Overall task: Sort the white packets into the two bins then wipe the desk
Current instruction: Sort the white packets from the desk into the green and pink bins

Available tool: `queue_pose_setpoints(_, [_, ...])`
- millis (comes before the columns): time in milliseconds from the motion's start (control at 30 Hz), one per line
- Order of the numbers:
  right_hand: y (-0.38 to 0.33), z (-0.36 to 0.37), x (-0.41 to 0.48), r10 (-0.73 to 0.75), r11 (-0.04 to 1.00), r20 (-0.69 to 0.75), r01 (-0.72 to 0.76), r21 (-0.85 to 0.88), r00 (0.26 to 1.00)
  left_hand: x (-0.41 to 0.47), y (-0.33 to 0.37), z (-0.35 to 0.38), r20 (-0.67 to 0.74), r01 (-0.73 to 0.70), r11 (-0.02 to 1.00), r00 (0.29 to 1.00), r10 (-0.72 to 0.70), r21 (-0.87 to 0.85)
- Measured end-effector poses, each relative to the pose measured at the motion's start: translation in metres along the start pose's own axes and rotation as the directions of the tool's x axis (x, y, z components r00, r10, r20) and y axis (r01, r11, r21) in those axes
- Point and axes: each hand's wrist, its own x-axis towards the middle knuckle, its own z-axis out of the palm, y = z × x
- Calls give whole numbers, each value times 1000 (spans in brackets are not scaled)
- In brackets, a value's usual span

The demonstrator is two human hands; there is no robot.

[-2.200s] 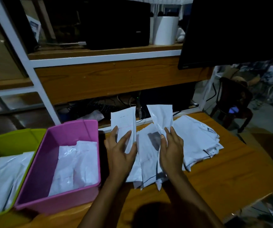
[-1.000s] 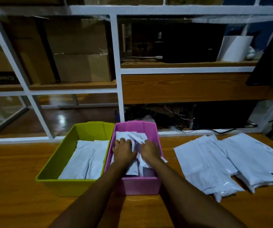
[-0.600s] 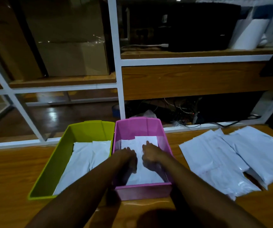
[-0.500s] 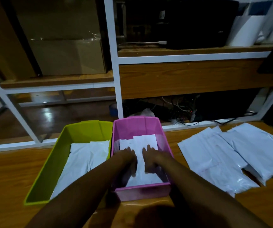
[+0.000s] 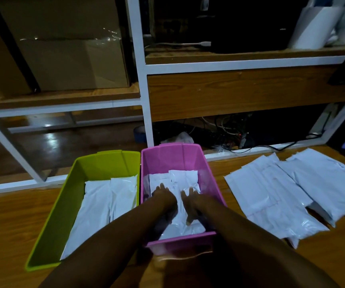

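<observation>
The flat white plastic packets (image 5: 183, 177) just sorted lie in the pink rectangular plastic bin (image 5: 173, 154). Their long sides run along the bin's length, away from the person and towards the white-framed wooden shelving (image 5: 144, 96). Both hands rest on top of them. The left hand (image 5: 163, 196) and the right hand (image 5: 192, 201) lie side by side, palms down, with fingers spread flat and pointing away, pinching nothing. This looks like the settling part of a sorting step, pressing the packets level so the bin takes more.

Touching the pink bin on its left is the lime-green rectangular plastic bin (image 5: 105, 161). It holds two longer white packets (image 5: 113, 196) side by side, also lengthwise.

To the right, well apart from the bins, a loose pile of unsorted white packets (image 5: 271, 196) lies overlapping on the wooden bench (image 5: 11, 215), far ends leaning slightly left.

The next move probably calls for lifting both hands out, reaching right to that pile, and judging each packet's bin. No cloth is visible, and wiping looks some way off.
</observation>
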Motion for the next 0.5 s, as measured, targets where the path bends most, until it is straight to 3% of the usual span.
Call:
queue_pose_setpoints(67, [2, -7, -6, -32, 999, -27, 33, 21, 999, -7, -6, -9, 69, -11, 1000, 998, 12, -15])
queue_pose_setpoints(167, [1, -18, -18, -61, 996, -141, 69, 57, 988, -12, -17, -26, 54, -5, 985, 998, 14, -175])
queue_pose_setpoints(233, [3, -26, -29, -61, 992, -242, 85, 89, 968, -17, -24, -35, 14, -47, 982, 999, 50, -182])
queue_pose_setpoints(367, [16, -47, -64, -98, 965, -423, 189, 179, 901, -42, -32, -48, -298, -125, 951, 954, 37, -283])
queue_pose_setpoints(500, [32, -51, -110, -74, 929, -600, 274, 249, 797, -83, -22, -44, -598, -278, 850, 800, -53, -448])
